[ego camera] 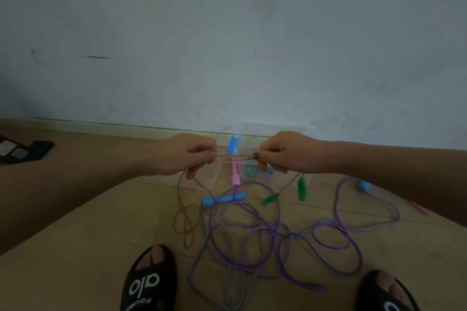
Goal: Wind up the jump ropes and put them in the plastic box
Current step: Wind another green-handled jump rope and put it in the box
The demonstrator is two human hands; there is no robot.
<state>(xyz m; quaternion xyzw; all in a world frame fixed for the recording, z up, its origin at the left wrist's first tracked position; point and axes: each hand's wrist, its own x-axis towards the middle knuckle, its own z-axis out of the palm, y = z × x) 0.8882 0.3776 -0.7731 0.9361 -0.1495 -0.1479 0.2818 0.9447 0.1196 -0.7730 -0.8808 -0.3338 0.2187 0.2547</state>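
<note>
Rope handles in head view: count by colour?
Green handles: 2, both hanging from the brown rope
Blue handles: 2, on the floor
Pink handle: 1 plainly visible
Total: 5
A pink streak at far right is too blurred to count.

Bare floor [83, 247] open from 7 to 9 o'clock. Tangled purple rope [275, 225] and striped rope [242, 255] clutter 5 to 6 o'clock. Plastic box [255, 159] sits at 12, behind both hands; wall [227, 45] just beyond.
</note>
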